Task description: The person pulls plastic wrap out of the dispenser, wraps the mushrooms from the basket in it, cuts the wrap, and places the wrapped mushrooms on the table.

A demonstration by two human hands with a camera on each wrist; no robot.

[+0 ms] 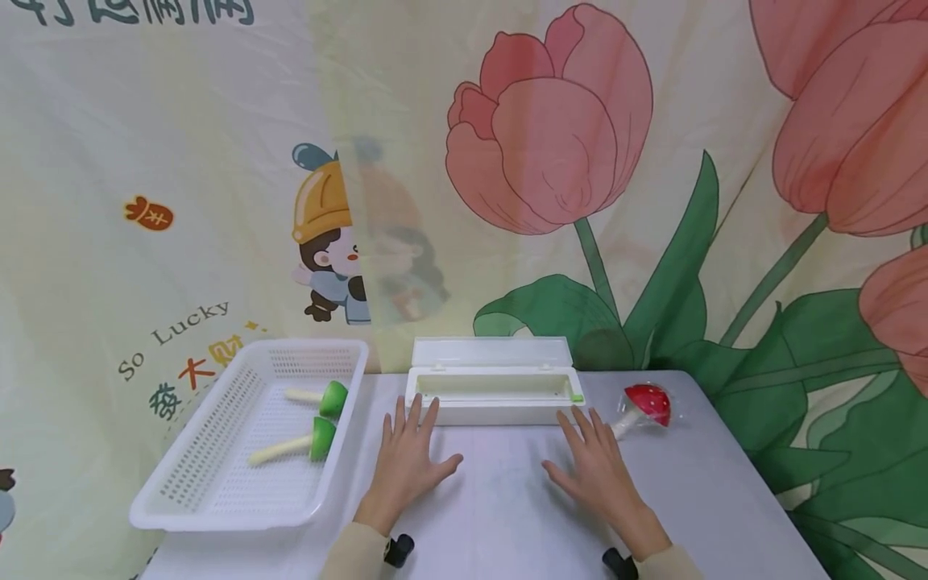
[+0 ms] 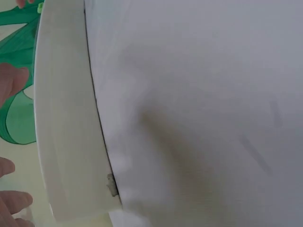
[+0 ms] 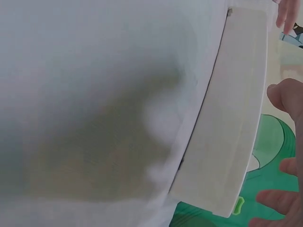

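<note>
Beige-sleeved hands (image 1: 408,467) (image 1: 602,477) spread wide, empty, fingers extended near front of white box (image 1: 500,415); contact unclear.

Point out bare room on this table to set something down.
Free: the table between the left hand and right hand, in front of the white box; also right of the right hand, on the near side of the red-capped mushroom. Crowded: the table's left, taken by the white basket holding two green-capped mushrooms, and the box's front ends, close to both hands.
</note>
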